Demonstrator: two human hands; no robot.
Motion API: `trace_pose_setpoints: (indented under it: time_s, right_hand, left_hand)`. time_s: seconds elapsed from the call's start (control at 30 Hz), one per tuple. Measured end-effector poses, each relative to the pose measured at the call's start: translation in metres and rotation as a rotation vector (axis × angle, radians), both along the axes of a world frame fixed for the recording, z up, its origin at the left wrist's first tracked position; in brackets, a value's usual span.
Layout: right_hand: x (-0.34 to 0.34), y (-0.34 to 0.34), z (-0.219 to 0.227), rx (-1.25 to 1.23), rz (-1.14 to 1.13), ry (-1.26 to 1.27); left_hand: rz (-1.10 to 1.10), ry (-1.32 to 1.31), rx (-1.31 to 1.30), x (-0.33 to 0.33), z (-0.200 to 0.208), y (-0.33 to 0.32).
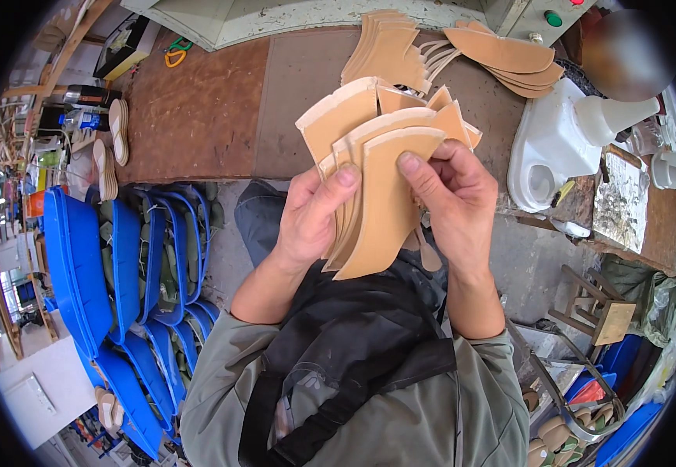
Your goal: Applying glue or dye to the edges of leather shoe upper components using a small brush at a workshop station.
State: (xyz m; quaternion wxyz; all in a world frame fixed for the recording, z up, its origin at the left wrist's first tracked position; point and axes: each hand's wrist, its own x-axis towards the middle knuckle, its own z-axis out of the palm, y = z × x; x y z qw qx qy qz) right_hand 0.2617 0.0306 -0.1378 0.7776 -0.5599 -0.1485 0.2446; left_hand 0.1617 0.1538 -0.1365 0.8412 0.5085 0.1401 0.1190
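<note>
Fanned out between my hands is a stack of tan leather shoe pieces (pixel 388 198) with pale trimmed edges. My left hand (pixel 312 212) is closed around the stack's left side, its thumb lying on the pieces. On the other side my right hand (pixel 462 194) pinches the top piece, thumb in front and fingers curled behind. A narrow strap end (pixel 429 255) dangles below the stack near my right wrist. Beyond my hands, on the bench, lie a pile of similar tan pieces (pixel 384 50) and a second pile of curved tan pieces with straps (pixel 509 53).
The brown workbench (pixel 190 109) runs across the front. Green-and-orange-handled scissors (pixel 176 52) lie at its far left. White plastic containers (pixel 560 148) stand on the right. Blue bins (pixel 77 265) holding green pieces are stacked at left; a wooden stool (pixel 598 303) stands lower right.
</note>
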Motion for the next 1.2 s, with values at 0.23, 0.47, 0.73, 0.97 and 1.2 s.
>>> trace_pose_setpoints:
  time_s: [0.23,0.47,0.73,0.97,1.2]
  right_hand:
    - [-0.002,-0.012,-0.008,-0.136,0.161,-0.022]
    - [-0.004,-0.004,-0.01,-0.073,0.117,0.0]
    - [-0.039,-0.055,-0.045,-0.387,-0.015,-0.198]
    - [-0.076,-0.061,-0.053,-0.197,0.009,-0.543]
    - [-0.088,-0.052,-0.052,0.032,0.064,0.097]
  left_hand:
    - [0.028,-0.005,-0.06,-0.002,-0.002,0.0]
    - [-0.012,-0.043,0.212,0.0,-0.008,0.0]
    - [0.148,0.115,-0.166,0.02,-0.004,0.017]
    - [0.288,0.105,-0.184,0.021,-0.013,0.012]
    - [0.343,0.116,-0.147,0.019,-0.009,0.01]
